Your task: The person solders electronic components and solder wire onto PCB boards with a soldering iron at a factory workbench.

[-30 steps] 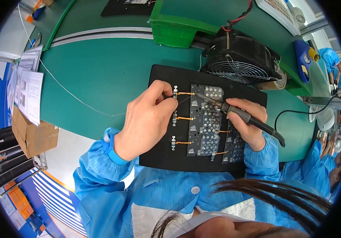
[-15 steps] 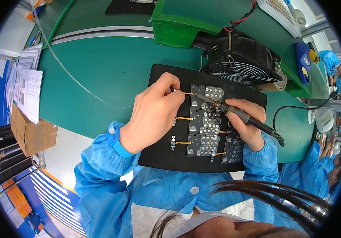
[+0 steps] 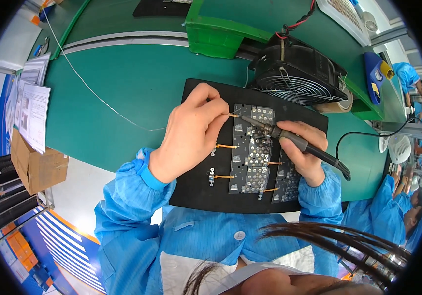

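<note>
A black mat (image 3: 196,191) lies on the green bench in front of me, with dark circuit boards (image 3: 251,152) on it and short orange wires (image 3: 224,146) leading off their left edges. My left hand (image 3: 189,132) rests on the mat and pinches a thin solder wire (image 3: 98,96) at the top left corner of the upper board. My right hand (image 3: 305,150) grips a black soldering iron (image 3: 294,140) like a pen. Its tip meets the same corner, touching the wire end.
A black fan (image 3: 299,73) stands just behind the mat, with a green bin (image 3: 220,32) to its left. Papers (image 3: 31,110) and a cardboard box (image 3: 36,167) sit at the left. Other people in blue coats work at the right edge (image 3: 397,211).
My left hand has slid up the mat from the lower wires to the top corner of the upper board. The iron's tip stays near that corner.
</note>
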### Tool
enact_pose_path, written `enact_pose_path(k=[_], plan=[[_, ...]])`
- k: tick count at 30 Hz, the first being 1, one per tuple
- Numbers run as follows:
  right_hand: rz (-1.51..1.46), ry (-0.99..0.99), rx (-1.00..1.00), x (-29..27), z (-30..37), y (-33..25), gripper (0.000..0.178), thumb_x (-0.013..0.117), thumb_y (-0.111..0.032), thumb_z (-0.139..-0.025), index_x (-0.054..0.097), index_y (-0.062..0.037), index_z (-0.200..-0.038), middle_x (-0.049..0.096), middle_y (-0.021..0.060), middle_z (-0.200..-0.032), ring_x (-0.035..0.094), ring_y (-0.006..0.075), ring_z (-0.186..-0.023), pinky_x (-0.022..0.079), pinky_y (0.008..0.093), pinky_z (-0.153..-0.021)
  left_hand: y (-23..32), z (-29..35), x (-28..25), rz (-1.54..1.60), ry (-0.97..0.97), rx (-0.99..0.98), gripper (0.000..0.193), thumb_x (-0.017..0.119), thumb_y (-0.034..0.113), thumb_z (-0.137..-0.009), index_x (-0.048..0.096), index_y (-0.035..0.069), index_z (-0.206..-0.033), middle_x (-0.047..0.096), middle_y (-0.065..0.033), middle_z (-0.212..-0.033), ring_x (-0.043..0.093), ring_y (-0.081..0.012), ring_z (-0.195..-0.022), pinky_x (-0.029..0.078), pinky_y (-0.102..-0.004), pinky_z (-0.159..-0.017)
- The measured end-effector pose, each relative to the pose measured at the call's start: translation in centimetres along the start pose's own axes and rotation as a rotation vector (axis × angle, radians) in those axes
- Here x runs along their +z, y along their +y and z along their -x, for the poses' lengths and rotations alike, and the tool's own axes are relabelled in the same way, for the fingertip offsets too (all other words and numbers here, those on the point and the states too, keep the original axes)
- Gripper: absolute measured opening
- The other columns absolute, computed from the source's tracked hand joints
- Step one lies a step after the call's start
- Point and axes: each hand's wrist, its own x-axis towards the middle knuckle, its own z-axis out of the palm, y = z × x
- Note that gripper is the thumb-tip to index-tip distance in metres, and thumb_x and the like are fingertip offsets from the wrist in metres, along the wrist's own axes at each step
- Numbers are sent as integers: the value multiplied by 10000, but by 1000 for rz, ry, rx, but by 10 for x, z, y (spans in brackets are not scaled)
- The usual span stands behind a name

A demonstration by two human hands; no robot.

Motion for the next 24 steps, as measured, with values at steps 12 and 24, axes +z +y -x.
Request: enact_pose_path(k=[12,24], plan=[[-20,-3,14,1,3,1,265,711,-76,-740,675,27,-983,640,128,-717,618,211,-601,468,282,-551,-18,-3,18,47,-23,-42,177,716,-59,-705,655,-13,-864,515,-103,-890,551,-236,-737,440,-329,-603],[-16,-3,-6,1,1,1,260,706,-64,-734,675,28,-975,645,132,-719,631,220,-609,480,292,-556,-19,-4,19,106,8,-34,138,707,-83,-724,658,-26,-840,510,-79,-875,525,-175,-672,402,-294,-532]])
